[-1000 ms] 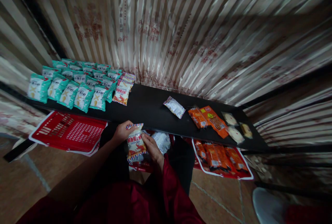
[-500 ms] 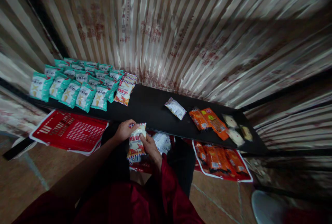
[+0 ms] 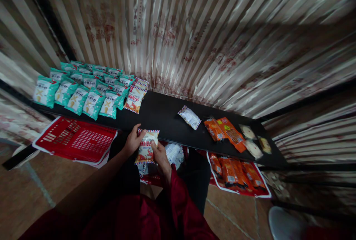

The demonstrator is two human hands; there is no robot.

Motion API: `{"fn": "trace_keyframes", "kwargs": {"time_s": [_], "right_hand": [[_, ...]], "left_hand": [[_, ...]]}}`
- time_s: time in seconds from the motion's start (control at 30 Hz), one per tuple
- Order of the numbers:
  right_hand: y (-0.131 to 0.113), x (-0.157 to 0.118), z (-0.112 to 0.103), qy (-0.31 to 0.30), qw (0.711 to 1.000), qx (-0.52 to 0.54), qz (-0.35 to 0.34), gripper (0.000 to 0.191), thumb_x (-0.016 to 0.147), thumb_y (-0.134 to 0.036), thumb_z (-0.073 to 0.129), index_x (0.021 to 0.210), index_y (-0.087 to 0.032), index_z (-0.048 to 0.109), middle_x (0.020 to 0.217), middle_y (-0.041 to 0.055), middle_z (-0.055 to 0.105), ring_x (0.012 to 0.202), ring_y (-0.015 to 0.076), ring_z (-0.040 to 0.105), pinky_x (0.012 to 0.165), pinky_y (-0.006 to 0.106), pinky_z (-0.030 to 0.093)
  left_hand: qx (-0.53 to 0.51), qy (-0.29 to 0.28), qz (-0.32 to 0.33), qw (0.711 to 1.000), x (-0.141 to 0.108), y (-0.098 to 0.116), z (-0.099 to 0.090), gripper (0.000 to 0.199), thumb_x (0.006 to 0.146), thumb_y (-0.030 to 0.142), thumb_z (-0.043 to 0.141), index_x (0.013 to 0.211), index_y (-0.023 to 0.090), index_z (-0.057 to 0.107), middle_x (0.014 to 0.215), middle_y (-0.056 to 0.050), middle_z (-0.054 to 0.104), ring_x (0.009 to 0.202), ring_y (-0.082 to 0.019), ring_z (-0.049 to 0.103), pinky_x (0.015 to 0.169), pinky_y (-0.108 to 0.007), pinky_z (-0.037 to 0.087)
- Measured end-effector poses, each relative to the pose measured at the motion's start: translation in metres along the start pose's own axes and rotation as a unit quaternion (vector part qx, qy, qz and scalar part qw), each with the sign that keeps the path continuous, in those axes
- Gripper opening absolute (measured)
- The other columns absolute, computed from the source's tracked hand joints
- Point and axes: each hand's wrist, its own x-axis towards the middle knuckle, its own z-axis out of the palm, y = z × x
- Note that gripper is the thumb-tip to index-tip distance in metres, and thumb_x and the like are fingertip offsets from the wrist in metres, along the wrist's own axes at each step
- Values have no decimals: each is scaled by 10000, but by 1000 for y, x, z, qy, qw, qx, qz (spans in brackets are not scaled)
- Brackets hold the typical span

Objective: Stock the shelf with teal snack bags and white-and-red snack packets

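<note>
A white-and-orange snack bag point(image 3: 145, 150) with striped ends is held upright over my lap, just in front of the black shelf. My right hand point(image 3: 161, 157) grips its right side, thumb across the printed front. At the bag's upper left corner is my left hand point(image 3: 133, 142), fingers apart, the thumb side touching or very near the edge. Similar bags point(image 3: 135, 98) stand on the shelf beside rows of teal snack bags point(image 3: 93, 103). One more striped-end bag point(image 3: 189, 117) lies silvery side up on the shelf. Below my hands, a red basket point(image 3: 151, 181) holds silvery packs point(image 3: 174, 153).
The black shelf point(image 3: 161, 116) runs across in front of a striped curtain point(image 3: 172, 29). Orange packets point(image 3: 213, 129) and pale round packs point(image 3: 252, 149) lie at its right. Under it are a red basket point(image 3: 91, 136) at left and another with orange packs point(image 3: 232, 169) at right.
My left hand has loosened at the bag's corner, its fingers now raised and spread. The bag has turned slightly in my right hand. The view has shifted a little.
</note>
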Motion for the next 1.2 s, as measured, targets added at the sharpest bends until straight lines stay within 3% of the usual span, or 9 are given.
{"fn": "trace_keyframes", "kwargs": {"time_s": [0.17, 0.37, 0.63, 1.0, 1.2], "right_hand": [[-9, 2, 10, 20, 1000, -11, -15, 576, 707, -642, 607, 1013, -157, 656, 799, 57, 726, 674, 207, 663, 630, 308, 522], [-14, 12, 19, 67, 997, -7, -33, 557, 724, -636, 582, 979, -145, 644, 815, 71, 724, 670, 198, 656, 631, 296, 519], [-27, 25, 37, 100, 992, -28, -69, 490, 765, -561, 582, 995, -133, 645, 864, 75, 716, 714, 192, 640, 636, 278, 500], [-37, 42, 61, 81, 992, -24, -90, 510, 796, -577, 538, 1043, -141, 627, 901, 65, 709, 767, 187, 637, 683, 274, 500], [-38, 49, 72, 42, 997, -1, -61, 541, 778, -618, 547, 1055, -160, 618, 874, 60, 711, 742, 185, 651, 666, 277, 519]], "left_hand": [[-52, 12, -51, 997, -5, -3, 1, 497, 814, 500, 543, 1193, 177, 536, 971, -65, 699, 857, -195, 665, 737, -285, 513], [-90, -4, -34, 995, -12, 1, -3, 446, 788, 519, 571, 1084, 188, 603, 987, -64, 713, 889, -209, 669, 759, -284, 523], [-52, -25, -5, 998, -22, 5, -15, 484, 830, 521, 462, 1120, 150, 576, 1089, -119, 669, 967, -244, 643, 838, -347, 502], [-71, 15, 22, 997, -11, -1, -31, 472, 819, 503, 502, 1125, 152, 577, 1058, -92, 686, 927, -220, 653, 822, -318, 502], [-107, 30, 19, 994, 4, -10, -41, 491, 795, 508, 544, 1109, 133, 582, 1008, -99, 697, 895, -227, 659, 809, -337, 517]]}}
